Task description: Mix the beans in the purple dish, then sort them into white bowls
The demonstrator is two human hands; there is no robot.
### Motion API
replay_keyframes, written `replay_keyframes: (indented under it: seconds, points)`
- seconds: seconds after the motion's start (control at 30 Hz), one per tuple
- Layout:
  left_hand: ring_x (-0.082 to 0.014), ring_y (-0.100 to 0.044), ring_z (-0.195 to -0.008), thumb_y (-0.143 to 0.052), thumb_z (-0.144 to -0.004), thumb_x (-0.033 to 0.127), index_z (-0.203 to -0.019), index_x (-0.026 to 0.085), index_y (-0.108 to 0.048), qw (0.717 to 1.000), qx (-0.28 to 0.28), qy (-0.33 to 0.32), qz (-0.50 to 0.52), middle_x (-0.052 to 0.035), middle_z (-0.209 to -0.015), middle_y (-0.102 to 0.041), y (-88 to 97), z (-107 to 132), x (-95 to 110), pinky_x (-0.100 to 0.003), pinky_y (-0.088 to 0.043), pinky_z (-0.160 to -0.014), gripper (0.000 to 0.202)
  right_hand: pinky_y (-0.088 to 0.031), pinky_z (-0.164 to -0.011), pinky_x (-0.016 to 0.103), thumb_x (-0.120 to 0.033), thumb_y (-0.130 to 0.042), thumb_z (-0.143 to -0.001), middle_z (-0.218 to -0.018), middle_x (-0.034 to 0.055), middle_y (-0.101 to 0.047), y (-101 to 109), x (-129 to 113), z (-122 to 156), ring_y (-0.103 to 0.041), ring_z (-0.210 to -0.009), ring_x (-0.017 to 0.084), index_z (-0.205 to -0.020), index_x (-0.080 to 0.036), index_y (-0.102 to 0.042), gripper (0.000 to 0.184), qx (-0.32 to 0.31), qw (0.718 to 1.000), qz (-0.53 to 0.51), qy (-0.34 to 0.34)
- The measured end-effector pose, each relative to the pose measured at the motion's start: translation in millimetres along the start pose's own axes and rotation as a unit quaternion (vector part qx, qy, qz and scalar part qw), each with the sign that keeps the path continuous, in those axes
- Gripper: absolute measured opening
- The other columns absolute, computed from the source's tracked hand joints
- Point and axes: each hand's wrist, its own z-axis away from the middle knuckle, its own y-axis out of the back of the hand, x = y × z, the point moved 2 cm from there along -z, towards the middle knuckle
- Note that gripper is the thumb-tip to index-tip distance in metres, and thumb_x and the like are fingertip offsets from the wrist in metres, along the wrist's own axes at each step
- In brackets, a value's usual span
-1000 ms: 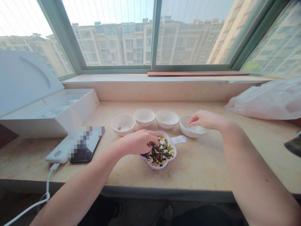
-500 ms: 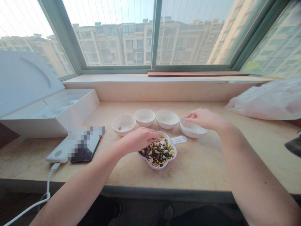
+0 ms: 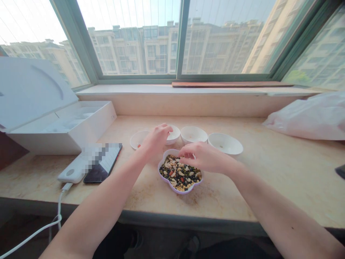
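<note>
A lilac dish (image 3: 165, 180) full of mixed beans and seeds (image 3: 180, 174) sits near the counter's front edge. Behind it stand several small white bowls in a row: one at the left (image 3: 136, 138), one under my fingers (image 3: 174, 133), a third (image 3: 194, 133) and a fourth (image 3: 225, 143). My left hand (image 3: 156, 138) reaches over the second bowl with fingertips pinched together; what they hold is too small to see. My right hand (image 3: 201, 156) hovers over the lilac dish, fingers curled down into the mix.
An open white box (image 3: 61, 126) stands at the left. A white power bank (image 3: 77, 169) with its cable and a dark phone (image 3: 104, 163) lie beside it. A white plastic bag (image 3: 309, 117) rests at the right, under the window.
My left hand lifted out of the lilac dish and moved back to the second white bowl. My right hand left the far right bowl and came over the lilac dish.
</note>
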Motion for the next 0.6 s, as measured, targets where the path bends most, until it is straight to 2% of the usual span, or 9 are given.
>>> replay_keyframes:
  seconds: [0.07, 0.17, 0.23, 0.3, 0.43, 0.6]
  points:
    - [-0.0196, -0.07, -0.092, -0.052, -0.094, 0.005, -0.103, 0.014, -0.073, 0.999, -0.032, -0.021, -0.025, -0.0086, -0.106, -0.073, -2.3, -1.4, -2.8, -0.03, -0.054, -0.083, 0.025, -0.051, -0.081, 0.034, -0.033, -0.072, -0.087, -0.1, 0.003, -0.078, -11.5, -6.4, 0.6, -0.07, -0.088, 0.022, -0.101, -0.027, -0.08, 0.017, -0.037, 0.998, -0.005, 0.044]
    - [-0.0197, -0.071, -0.094, -0.052, -0.095, 0.007, -0.104, 0.015, -0.073, 0.997, -0.047, -0.034, -0.058, -0.0091, -0.112, -0.071, -1.7, 0.0, -1.2, -0.029, -0.054, -0.083, 0.025, -0.048, -0.103, 0.041, -0.042, -0.081, -0.078, -0.129, 0.0059, -0.07, -24.7, -9.0, 0.9, -0.065, -0.116, 0.029, -0.118, -0.028, -0.075, 0.043, -0.056, 0.994, -0.009, 0.09]
    - [-0.0205, -0.071, -0.096, -0.051, -0.097, 0.011, -0.103, 0.016, -0.074, 0.996, -0.037, -0.03, -0.078, -0.0091, -0.116, -0.071, 0.7, 1.6, 3.2, -0.031, -0.055, -0.084, 0.025, -0.044, -0.111, 0.044, -0.046, -0.084, -0.074, -0.136, 0.0076, -0.066, -30.7, -7.5, 0.1, -0.06, -0.125, 0.031, -0.127, -0.027, -0.071, 0.057, -0.06, 0.993, -0.004, 0.098]
    - [-0.0217, -0.07, -0.099, -0.051, -0.097, 0.013, -0.103, 0.017, -0.074, 0.995, -0.023, -0.028, -0.091, -0.0087, -0.117, -0.071, 3.5, 3.6, 8.8, -0.033, -0.055, -0.087, 0.025, -0.043, -0.112, 0.047, -0.048, -0.084, -0.073, -0.137, 0.0091, -0.066, -34.1, -5.1, -1.0, -0.059, -0.126, 0.033, -0.131, -0.025, -0.069, 0.063, -0.068, 0.994, 0.005, 0.086]
    - [-0.0218, -0.07, -0.1, -0.051, -0.096, 0.012, -0.102, 0.017, -0.075, 0.996, -0.01, -0.034, -0.078, -0.0076, -0.115, -0.072, 7.3, 10.3, 17.0, -0.034, -0.055, -0.088, 0.025, -0.049, -0.106, 0.047, -0.043, -0.08, -0.077, -0.13, 0.0085, -0.069, -33.3, -3.3, -2.8, -0.063, -0.12, 0.033, -0.126, -0.025, -0.071, 0.052, -0.073, 0.996, 0.012, 0.049]
    - [-0.02, -0.071, -0.093, -0.051, -0.098, 0.017, -0.099, 0.02, -0.076, 0.998, -0.034, -0.04, -0.016, -0.0054, -0.112, -0.074, 8.9, 23.7, 17.5, -0.032, -0.054, -0.08, 0.026, -0.054, -0.092, 0.043, -0.022, -0.075, -0.077, -0.11, 0.0041, -0.076, -31.2, -6.4, -3.4, -0.07, -0.1, 0.031, -0.103, -0.03, -0.079, 0.027, -0.051, 0.998, -0.018, 0.042]
